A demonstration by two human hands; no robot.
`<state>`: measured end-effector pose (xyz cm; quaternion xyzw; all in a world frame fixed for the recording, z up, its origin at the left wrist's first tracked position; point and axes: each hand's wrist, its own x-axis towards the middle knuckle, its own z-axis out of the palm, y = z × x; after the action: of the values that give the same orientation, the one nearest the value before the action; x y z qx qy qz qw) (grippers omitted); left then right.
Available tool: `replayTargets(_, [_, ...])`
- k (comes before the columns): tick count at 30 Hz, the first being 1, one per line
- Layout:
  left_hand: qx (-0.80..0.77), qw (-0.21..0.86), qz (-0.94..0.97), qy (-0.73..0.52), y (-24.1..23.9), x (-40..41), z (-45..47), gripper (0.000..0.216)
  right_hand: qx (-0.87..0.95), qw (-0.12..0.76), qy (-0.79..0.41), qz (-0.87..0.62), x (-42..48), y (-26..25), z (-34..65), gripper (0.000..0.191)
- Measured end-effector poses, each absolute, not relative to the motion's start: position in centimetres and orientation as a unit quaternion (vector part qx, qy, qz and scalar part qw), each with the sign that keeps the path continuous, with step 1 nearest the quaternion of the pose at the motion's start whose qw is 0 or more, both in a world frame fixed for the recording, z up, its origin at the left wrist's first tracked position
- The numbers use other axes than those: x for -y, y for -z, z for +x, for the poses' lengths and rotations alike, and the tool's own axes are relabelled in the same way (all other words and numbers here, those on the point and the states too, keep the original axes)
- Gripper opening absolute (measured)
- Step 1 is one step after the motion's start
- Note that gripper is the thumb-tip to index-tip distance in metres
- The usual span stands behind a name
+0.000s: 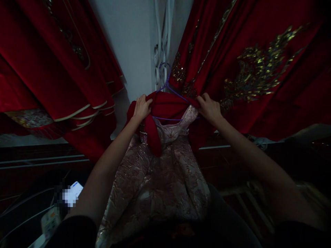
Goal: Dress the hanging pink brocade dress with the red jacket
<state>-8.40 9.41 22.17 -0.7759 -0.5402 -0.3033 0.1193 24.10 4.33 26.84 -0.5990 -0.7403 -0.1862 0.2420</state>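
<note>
A pale pink brocade dress (165,179) hangs on a thin purple wire hanger (168,89), whose hook sits on a white ornate metal bracket (161,51). A red cloth (162,106) is draped over the hanger's shoulders, with one end hanging down the front. My left hand (141,107) is closed on the red cloth at the hanger's left end. My right hand (209,108) is closed on the red cloth at the right shoulder of the dress. A short string of pearls (143,135) dangles under my left wrist.
Red velvet garments with gold embroidery hang at the right (258,69) and with cream piping at the left (59,69). A white wall (131,44) shows between them. A lit phone screen (73,193) lies low at the left among dark wire racks.
</note>
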Motion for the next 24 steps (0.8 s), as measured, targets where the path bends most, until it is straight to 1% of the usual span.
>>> replayTargets(4, [0.552,0.101,-0.763,0.322,-22.0,-9.3,-7.9,0.02,0.704,0.255,0.205,-0.63,-3.9,-24.7,25.1,0.037])
replayTargets(8, [0.559,0.129,-0.761,0.303,-22.1,-9.1,-7.8,0.022,0.689,0.285,0.207,-0.634,-3.9,-23.5,26.2,0.037])
replayTargets(10, [0.56,0.145,-0.762,0.292,-22.3,-9.0,-7.7,0.023,0.686,0.303,0.173,-0.638,-4.2,-23.3,26.6,0.036])
replayTargets(13, [0.562,0.16,-0.763,0.277,-22.5,-8.5,-7.5,0.024,0.686,0.338,0.068,-0.641,-4.8,-23.3,27.2,0.032])
replayTargets(15, [0.565,0.168,-0.762,0.27,-22.6,-8.2,-7.4,0.023,0.676,0.365,0.033,-0.639,-4.9,-23.4,27.6,0.03])
replayTargets(17, [0.569,0.176,-0.758,0.267,-22.7,-8.0,-7.3,0.023,0.673,0.374,0.044,-0.636,-4.8,-23.6,27.9,0.029])
replayTargets(21, [0.568,0.183,-0.758,0.265,-22.5,-8.1,-7.1,0.022,0.714,0.346,0.082,-0.604,-4.3,-24.0,27.9,0.021])
replayTargets(23, [0.569,0.178,-0.755,0.272,-22.3,-8.3,-6.9,0.022,0.733,0.353,0.066,-0.578,-4.7,-23.8,27.8,0.021])
replayTargets(24, [0.571,0.174,-0.753,0.277,-22.2,-8.3,-6.8,0.022,0.735,0.368,0.034,-0.568,-5.1,-23.6,27.8,0.022])
